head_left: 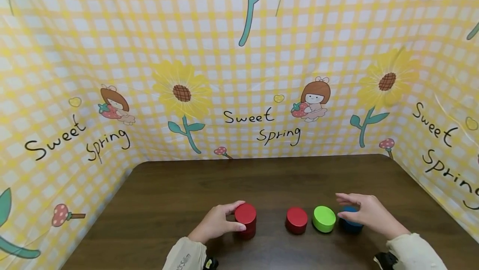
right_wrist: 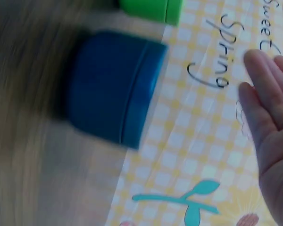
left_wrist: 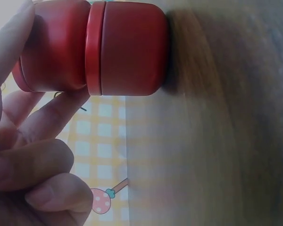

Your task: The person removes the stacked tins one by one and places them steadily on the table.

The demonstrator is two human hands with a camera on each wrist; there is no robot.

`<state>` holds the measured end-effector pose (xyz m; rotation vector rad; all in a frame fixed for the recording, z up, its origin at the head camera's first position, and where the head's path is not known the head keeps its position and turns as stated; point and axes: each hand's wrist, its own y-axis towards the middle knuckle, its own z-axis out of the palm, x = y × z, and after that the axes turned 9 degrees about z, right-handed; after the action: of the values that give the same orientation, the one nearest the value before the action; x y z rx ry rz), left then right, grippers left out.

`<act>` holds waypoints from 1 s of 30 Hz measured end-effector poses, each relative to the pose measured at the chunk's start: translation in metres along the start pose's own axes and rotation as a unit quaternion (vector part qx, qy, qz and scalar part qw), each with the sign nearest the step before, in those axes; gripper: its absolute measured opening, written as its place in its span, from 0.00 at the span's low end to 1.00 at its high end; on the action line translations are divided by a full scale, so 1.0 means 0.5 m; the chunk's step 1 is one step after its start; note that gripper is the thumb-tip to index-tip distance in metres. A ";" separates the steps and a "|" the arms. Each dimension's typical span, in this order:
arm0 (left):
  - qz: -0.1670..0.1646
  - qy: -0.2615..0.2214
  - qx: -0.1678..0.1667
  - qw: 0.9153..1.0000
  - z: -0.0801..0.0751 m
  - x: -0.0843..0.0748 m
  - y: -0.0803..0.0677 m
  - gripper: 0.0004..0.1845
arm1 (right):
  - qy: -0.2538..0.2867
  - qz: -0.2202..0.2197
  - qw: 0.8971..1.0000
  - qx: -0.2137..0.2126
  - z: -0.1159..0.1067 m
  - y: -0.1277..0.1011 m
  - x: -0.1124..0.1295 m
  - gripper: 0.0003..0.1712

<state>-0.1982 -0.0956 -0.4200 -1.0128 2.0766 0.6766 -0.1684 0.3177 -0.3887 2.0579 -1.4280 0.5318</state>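
Note:
Two small red lidded jars stand one on the other left of the table's middle. My left hand (head_left: pixel 216 222) holds the upper red jar (head_left: pixel 245 214) between thumb and fingers. The left wrist view shows the lower red jar (left_wrist: pixel 134 49) resting on the table, its lid against the base of the upper one. Over a blue jar (right_wrist: pixel 111 87) hovers my right hand (head_left: pixel 369 212), fingers extended and apart from the jar in the right wrist view. In the head view this hand partly hides the blue jar.
Between the hands, another red jar (head_left: pixel 297 220) and a bright green jar (head_left: pixel 324 219) stand side by side on the dark wooden table (head_left: pixel 262 178). A yellow checked cloth (head_left: pixel 239 78) with flowers and lettering rises behind the table and at both sides.

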 end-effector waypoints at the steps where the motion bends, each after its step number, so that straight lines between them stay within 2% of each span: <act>1: -0.002 0.001 0.001 1.000 0.000 0.001 0.000 0.37 | 0.003 -0.005 1.000 -0.014 0.007 0.004 0.005 0.27; 5: -0.005 0.008 0.007 1.000 -0.004 0.003 0.001 0.39 | 0.007 0.000 0.999 -0.050 0.035 0.019 0.028 0.24; 10: 0.002 0.024 0.015 1.000 -0.005 0.004 0.002 0.41 | 0.013 -0.036 0.997 -0.064 0.070 0.038 0.055 0.23; 14: -0.004 0.025 0.020 0.999 -0.002 0.006 0.003 0.41 | 0.029 -0.048 0.998 -0.040 0.090 0.051 0.071 0.24; 18: -0.002 0.026 0.025 0.999 -0.001 0.011 0.002 0.40 | 0.051 -0.029 0.998 0.005 0.110 0.064 0.085 0.26; 21: 0.002 0.029 0.022 0.999 0.000 0.014 0.001 0.39 | 0.062 -0.028 0.997 0.023 0.125 0.074 0.097 0.27; 30: 0.001 0.025 0.020 0.999 0.005 0.029 0.008 0.37 | 0.077 -0.083 0.993 0.034 0.163 0.094 0.124 0.20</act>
<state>-0.2069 -0.0981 -0.4323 -1.0142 2.1273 0.6139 -0.1907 0.2082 -0.4015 2.1161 -1.1518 0.6627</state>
